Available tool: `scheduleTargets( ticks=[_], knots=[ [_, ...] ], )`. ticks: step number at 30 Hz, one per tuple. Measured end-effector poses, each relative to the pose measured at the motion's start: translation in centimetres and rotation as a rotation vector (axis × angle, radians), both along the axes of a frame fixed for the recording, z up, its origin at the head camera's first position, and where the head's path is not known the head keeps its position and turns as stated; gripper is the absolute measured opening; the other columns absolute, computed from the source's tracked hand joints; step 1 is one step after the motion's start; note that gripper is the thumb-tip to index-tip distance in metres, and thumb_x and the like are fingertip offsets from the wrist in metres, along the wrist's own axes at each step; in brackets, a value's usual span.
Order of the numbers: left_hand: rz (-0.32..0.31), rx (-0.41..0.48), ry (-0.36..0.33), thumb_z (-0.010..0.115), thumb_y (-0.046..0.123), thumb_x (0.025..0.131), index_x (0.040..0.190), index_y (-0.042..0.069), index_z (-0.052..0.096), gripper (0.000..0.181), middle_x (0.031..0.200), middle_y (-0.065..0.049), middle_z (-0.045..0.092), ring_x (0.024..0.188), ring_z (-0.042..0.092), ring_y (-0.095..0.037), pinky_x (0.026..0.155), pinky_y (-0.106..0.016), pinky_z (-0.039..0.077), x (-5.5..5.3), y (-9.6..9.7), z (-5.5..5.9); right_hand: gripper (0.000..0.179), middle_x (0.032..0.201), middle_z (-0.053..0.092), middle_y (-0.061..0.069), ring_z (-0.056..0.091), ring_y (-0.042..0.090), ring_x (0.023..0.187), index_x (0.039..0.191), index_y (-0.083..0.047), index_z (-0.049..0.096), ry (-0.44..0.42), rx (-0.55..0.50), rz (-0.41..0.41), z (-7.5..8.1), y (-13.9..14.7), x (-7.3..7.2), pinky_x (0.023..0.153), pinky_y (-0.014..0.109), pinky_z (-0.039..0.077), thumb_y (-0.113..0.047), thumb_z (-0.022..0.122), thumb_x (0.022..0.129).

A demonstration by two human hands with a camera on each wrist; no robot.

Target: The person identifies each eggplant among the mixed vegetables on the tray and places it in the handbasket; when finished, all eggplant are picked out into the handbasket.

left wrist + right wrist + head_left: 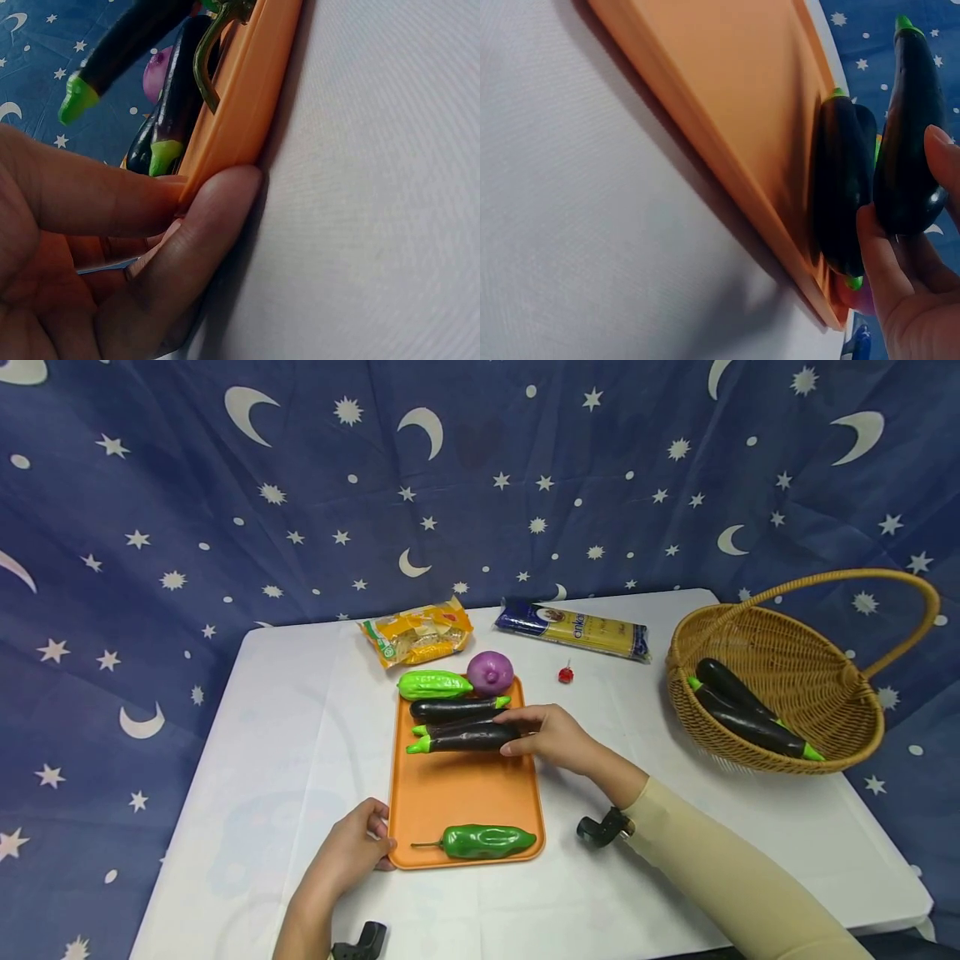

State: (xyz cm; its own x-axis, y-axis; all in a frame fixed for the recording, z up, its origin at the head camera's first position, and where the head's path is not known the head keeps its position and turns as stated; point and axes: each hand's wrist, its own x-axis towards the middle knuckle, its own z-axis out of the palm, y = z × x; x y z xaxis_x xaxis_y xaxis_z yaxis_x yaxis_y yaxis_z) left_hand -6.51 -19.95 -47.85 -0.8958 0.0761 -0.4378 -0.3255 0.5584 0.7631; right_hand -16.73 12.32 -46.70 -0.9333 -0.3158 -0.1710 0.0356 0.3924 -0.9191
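Observation:
My right hand holds an eggplant by its blunt end, between thumb and fingers; its green stem points left. In the right wrist view this eggplant is raised above the others. Two more eggplants lie on the orange tray, one dark eggplant behind and another partly hidden beneath the held one. My left hand pinches the tray's near-left corner, thumb on the rim, as the left wrist view shows. A green pepper lies along the tray's near edge. At the far end sit a bitter melon and a purple onion.
A wicker basket with a tall handle stands at the right, two eggplants inside. Behind the tray lie a yellow food bag and a pack of spaghetti. A small red object rests right of the onion.

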Motion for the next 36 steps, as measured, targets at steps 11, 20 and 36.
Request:
scheduleTargets(
  ticks=[11,20,36],
  knots=[
    [-0.006,-0.002,0.011,0.068,-0.011,0.087,0.116,-0.003,0.053,0.034,0.089,-0.01,0.051,0.06,0.064,-0.018,0.053,-0.03,0.06,0.1,0.0,-0.2,0.047,0.125,0.067,0.006,0.062,0.027,0.117,0.123,-0.014,0.072,-0.033,-0.111,-0.057,1.1,1.3,-0.2,0.107,0.046,0.049,-0.017,0.088,0.078],
    [-0.006,0.005,0.015,0.068,-0.012,0.086,0.115,-0.003,0.053,0.034,0.088,-0.01,0.052,0.061,0.064,-0.019,0.053,-0.03,0.06,0.1,0.0,-0.2,0.047,0.125,0.067,0.008,0.063,0.028,0.115,0.122,-0.01,0.072,-0.024,-0.15,-0.101,1.9,2.4,-0.3,0.097,0.037,0.056,-0.01,0.087,0.078],
    [-0.003,0.0,0.014,0.068,-0.012,0.086,0.116,-0.003,0.053,0.034,0.088,-0.01,0.052,0.062,0.064,-0.019,0.053,-0.031,0.06,0.1,0.1,-0.1,0.05,0.129,0.064,0.015,0.063,0.025,0.115,0.125,-0.001,0.068,0.012,-0.216,-0.175,4.0,5.3,-0.2,0.088,0.026,0.058,-0.004,0.085,0.079]
  ],
)
